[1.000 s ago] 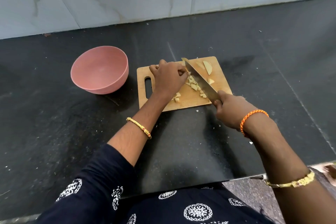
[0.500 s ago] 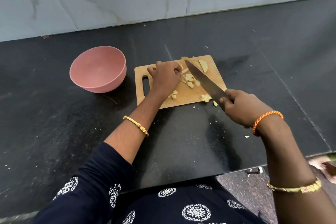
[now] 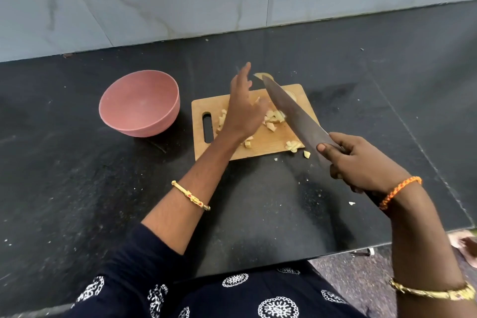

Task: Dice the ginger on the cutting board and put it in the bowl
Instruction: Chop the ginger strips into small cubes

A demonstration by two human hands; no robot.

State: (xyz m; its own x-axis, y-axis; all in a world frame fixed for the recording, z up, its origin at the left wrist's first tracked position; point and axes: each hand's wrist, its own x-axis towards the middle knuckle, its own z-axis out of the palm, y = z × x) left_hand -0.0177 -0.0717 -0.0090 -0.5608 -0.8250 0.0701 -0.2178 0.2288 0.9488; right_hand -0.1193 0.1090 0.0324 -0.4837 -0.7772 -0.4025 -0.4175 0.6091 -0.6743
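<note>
The right hand (image 3: pixel 361 162) grips the handle of a chef's knife (image 3: pixel 291 108), its blade angled up over the right side of the wooden cutting board (image 3: pixel 247 148), probably to reposition between cuts. The left hand (image 3: pixel 244 108), fingers straight and grasping nothing, hovers over the diced ginger (image 3: pixel 275 117), likely to gather it. The pink bowl (image 3: pixel 139 103), left of the board, holds nothing visible; one ginger piece (image 3: pixel 306 154) lies off the board's near edge.

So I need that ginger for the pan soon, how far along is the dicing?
Most of the ginger lies in small chunks on the cutting board; a few bigger slices sit at its far edge. The right hand holds the knife above the board, the left hand open over the pieces. The pink bowl holds nothing; one bit is on the counter.
</note>
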